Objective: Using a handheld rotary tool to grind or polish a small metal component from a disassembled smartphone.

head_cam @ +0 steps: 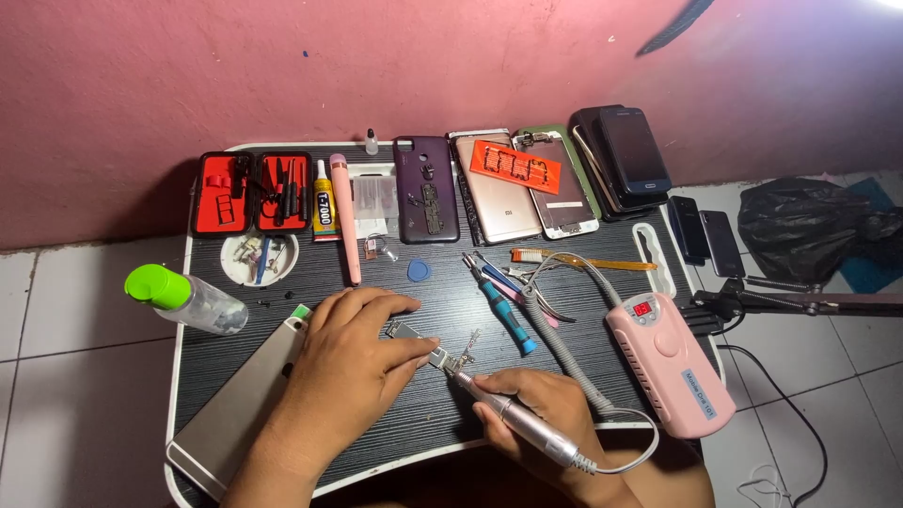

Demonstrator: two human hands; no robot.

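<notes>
My left hand pinches a small silver metal part against the dark striped table. My right hand grips a slim silver rotary pen tool, and its tip touches the end of that part. A grey coiled cord runs from the pen tool to a pink control box with a red display. Under my left forearm lies a gold phone, face down.
Along the back edge lie a red tool case, a glue tube, a pink pen-like tool, a purple phone case, opened phones and stacked dark phones. A green-capped bottle, a white dish, screwdrivers and a black bag are nearby.
</notes>
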